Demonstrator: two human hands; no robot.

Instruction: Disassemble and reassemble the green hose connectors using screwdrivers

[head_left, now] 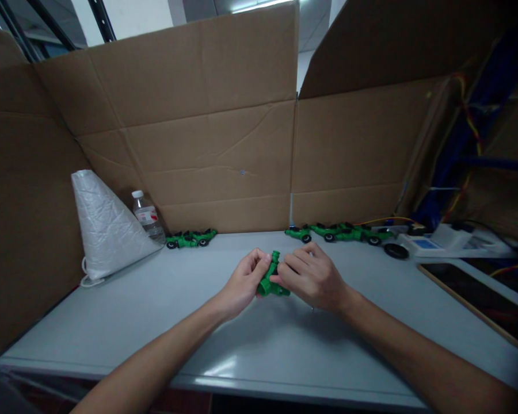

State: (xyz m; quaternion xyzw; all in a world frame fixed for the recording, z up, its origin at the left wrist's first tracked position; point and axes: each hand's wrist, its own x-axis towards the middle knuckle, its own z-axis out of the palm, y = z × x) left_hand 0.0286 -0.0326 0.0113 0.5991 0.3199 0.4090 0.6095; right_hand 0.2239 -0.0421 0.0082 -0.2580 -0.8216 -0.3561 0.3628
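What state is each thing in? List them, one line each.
Toy: gripped between both hands.
Left hand: shut on the toy.
Right hand: shut on the toy.
Bottle: upright, capped.
Bag: standing by the cardboard.
Left cars: on their wheels.
Right cars: in a row.
Screen: flat, dark.

Counter (259, 351) centre: left hand (242, 284) and right hand (313, 277) side by side, toy piece (271, 283) gripped between them. Rear left: sack (106, 230) leaning at foot of cardboard wall (207, 144); bottle (147, 217) behind sack, at its right, against wall. Right of bottle: short row of toy cars (190, 238) along wall foot. Rear right: longer row of toy cars (341, 232) along wall foot; loose wheel (396, 250) just before its right end; device (440, 240) right of wheel. Right edge: flat panel (479, 299) lying before device.
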